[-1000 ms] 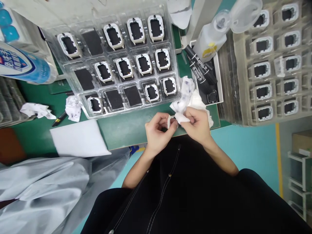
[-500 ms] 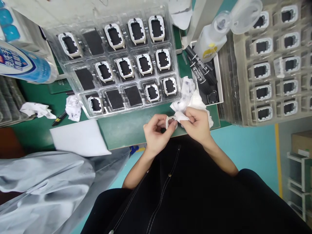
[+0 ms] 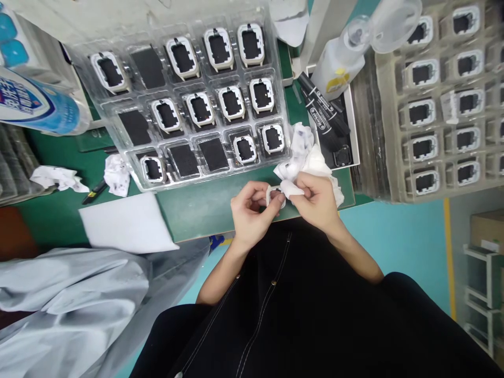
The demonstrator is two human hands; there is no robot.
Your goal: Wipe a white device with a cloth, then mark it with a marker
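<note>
My left hand (image 3: pixel 252 212) pinches a small white frame (image 3: pixel 268 195) with rounded corners, held over the front edge of the green table. Between the thumb and fingers of my right hand (image 3: pixel 317 202) is a white wipe (image 3: pixel 291 189), close up against the frame's right side. Whether the wipe touches the frame I cannot tell. Just behind my right hand lie crumpled, ink-spotted wipes (image 3: pixel 300 144). A clear plastic tray (image 3: pixel 179 184) stands beyond my hands; similar white frames (image 3: pixel 272 138) sit in most of its compartments, and several compartments show only a black pad (image 3: pixel 212 154).
At right, a box holds black markers (image 3: pixel 321 118) and a pump bottle (image 3: pixel 334 73) with its lid up. More frames fill stacked trays (image 3: pixel 394 157) beyond. To the left are a blue-white bottle (image 3: pixel 43 105), a white foam sheet (image 3: pixel 126 223), a pen (image 3: pixel 94 192) and grey cloth (image 3: pixel 71 304).
The wipe has shifted slightly away from the frame, and more of the frame's opening shows. Both hands keep their grips in nearly the same place.
</note>
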